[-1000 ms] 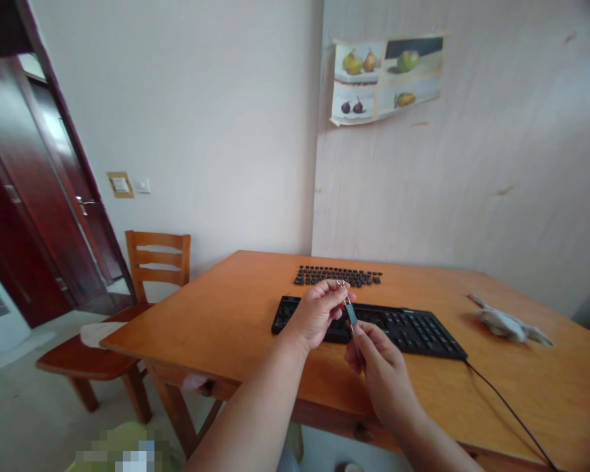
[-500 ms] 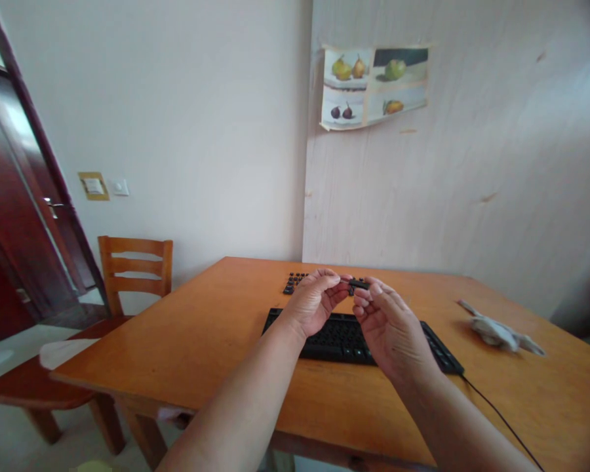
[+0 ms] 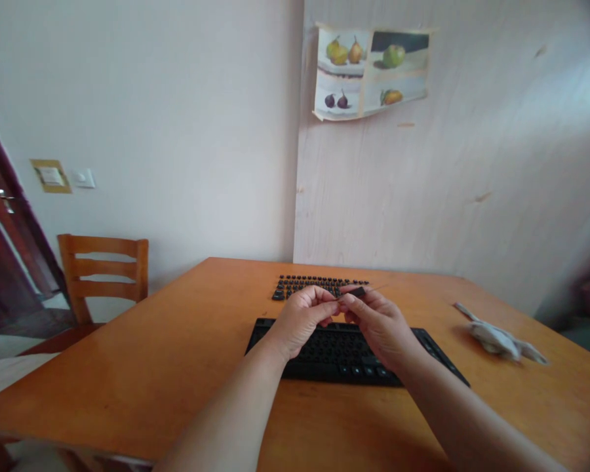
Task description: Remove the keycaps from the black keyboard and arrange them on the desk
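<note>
Both of my hands are raised above the middle of a black keyboard (image 3: 319, 370). Between the fingers of my right hand (image 3: 376, 321) is a small black keycap (image 3: 356, 292); a thin wire-like strand (image 3: 379, 287) sticks out beyond it to the right. Close against it, my left hand (image 3: 307, 318) is closed in a pinch on something thin at the keycap's left side, mostly covered by the fingertips. Most of the keyboard lacks its caps, though several remain along its front row. Loose black keycaps (image 3: 302, 282) lie in rows behind it, partly hidden by my hands.
The wooden table (image 3: 177, 354) carries a crumpled grey-white glove or cloth (image 3: 499, 337) on the right. A wooden chair (image 3: 105, 269) stands off the left side. Fruit pictures (image 3: 373, 72) hang on the wall behind.
My view has shifted right and downward. My hands have drawn closer together, and the keycap has tilted, its right end now higher. More of the loose keycaps show behind them.
</note>
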Available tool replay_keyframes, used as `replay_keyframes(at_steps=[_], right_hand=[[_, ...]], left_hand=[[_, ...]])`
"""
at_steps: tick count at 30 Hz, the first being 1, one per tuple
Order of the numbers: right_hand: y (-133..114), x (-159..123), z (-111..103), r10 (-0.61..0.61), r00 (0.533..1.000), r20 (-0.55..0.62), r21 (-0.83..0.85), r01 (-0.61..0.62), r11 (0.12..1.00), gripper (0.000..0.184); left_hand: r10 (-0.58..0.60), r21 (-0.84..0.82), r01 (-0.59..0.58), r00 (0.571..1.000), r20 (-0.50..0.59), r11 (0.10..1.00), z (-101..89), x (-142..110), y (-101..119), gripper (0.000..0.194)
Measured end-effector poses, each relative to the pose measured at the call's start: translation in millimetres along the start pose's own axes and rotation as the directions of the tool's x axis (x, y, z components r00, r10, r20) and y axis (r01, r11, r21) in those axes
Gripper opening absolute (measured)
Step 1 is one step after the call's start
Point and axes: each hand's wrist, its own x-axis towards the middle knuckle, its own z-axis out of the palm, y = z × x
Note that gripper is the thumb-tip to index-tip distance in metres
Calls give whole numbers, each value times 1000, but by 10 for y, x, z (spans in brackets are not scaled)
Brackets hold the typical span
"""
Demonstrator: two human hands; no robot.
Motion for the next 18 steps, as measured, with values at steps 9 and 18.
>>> replay_keyframes(at_steps=[9, 18], right_hand=[[-78, 46, -354, -44, 976, -212, -48, 34, 998, 26], [-73, 65, -494, -46, 929, -367, -100, 9, 995, 27]], left_hand=[[53, 401, -29, 997, -50, 916, 6, 30, -158, 32], [127, 846, -138, 988, 84, 515, 39, -31, -287, 34]])
